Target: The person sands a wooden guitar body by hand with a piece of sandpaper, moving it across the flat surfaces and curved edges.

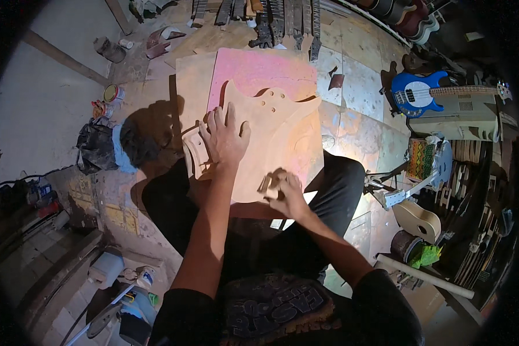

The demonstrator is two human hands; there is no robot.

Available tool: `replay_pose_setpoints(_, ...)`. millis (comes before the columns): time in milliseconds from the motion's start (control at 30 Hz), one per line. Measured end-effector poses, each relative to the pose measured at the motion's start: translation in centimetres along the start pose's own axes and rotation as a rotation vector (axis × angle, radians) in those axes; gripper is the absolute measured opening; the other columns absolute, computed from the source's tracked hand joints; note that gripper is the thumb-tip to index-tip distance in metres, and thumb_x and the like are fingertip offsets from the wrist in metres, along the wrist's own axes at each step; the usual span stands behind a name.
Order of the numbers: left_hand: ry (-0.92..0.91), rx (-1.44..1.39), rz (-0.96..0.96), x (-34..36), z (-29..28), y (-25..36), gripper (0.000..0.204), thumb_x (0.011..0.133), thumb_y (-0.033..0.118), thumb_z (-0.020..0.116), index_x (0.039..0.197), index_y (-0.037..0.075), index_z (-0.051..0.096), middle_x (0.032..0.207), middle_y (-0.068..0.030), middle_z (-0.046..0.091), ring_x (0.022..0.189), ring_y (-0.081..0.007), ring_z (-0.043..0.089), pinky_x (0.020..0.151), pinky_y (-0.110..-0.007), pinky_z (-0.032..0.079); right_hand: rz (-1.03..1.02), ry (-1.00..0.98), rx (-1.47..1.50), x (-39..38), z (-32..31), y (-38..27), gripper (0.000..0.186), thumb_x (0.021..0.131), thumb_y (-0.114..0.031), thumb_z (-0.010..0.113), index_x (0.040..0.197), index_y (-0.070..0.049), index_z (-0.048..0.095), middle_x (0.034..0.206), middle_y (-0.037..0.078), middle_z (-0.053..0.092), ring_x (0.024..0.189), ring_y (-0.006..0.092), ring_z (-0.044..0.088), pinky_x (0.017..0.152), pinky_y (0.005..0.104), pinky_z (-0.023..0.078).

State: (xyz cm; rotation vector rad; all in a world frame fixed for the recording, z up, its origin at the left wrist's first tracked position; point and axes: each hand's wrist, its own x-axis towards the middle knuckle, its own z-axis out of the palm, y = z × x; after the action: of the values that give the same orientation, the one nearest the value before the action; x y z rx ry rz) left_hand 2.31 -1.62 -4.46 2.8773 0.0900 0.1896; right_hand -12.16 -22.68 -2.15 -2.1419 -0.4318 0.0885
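Pale, bare wood forms the guitar body point(265, 138), lying flat on a pink-stained board point(259, 70) below my camera. I judge it stiff and moderately weighty, dry rather than slippery, its horns likeliest to chip; I would lift it by the thick outer edges. My hands are apart: the left hand point(224, 135) rests on the wood with fingers spread, while the right hand point(289, 193) grips a small block point(267, 187) near the lower edge. Beyond, guitar necks point(294, 26) lie across the stained, tiled floor point(354, 81); a blue bass point(422, 92) sits at right, a white wall point(37, 86) at left.
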Motion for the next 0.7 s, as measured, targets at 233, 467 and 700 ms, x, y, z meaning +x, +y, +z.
replay_pose_setpoints(233, 0.030, -0.036, -0.009, -0.3, 0.7, -0.5, 0.071, 0.096, 0.050, 0.063, 0.159, 0.017, 0.051, 0.151, -0.0206, 0.057, 0.147, -0.0361, 0.046, 0.124, -0.067, 0.023, 0.172, 0.323, -0.160, 9.3, 0.1, 4.2, 0.047, 0.070, -0.006, 0.087, 0.109, -0.004, 0.060, 0.113, 0.018, 0.061, 0.110, 0.0398, 0.055, 0.094, 0.0486, 0.046)
replay_pose_setpoints(467, 0.033, -0.015, -0.012, 0.1, 0.5, -0.2, 0.072, 0.095, 0.049, 0.064, 0.158, 0.017, 0.052, 0.150, -0.0209, 0.058, 0.146, -0.0365, 0.047, 0.124, -0.067, 0.024, 0.154, 0.041, 0.221, 0.5, 0.9, 0.3, 0.052, 0.068, -0.006, 0.091, 0.110, -0.008, 0.060, 0.121, 0.014, 0.060, 0.115, 0.0388, 0.058, 0.098, 0.0484, 0.045)
replay_pose_setpoints(700, 0.017, -0.021, -0.008, -0.2, 0.4, -0.4, 0.071, 0.096, 0.047, 0.066, 0.157, 0.014, 0.052, 0.150, -0.0168, 0.055, 0.146, -0.0354, 0.044, 0.124, -0.066, 0.024, 0.151, 0.384, -0.109, 8.5, 0.3, 5.0, 0.050, 0.068, -0.007, 0.090, 0.107, -0.006, 0.058, 0.117, 0.019, 0.062, 0.108, 0.0404, 0.058, 0.093, 0.0488, 0.047)
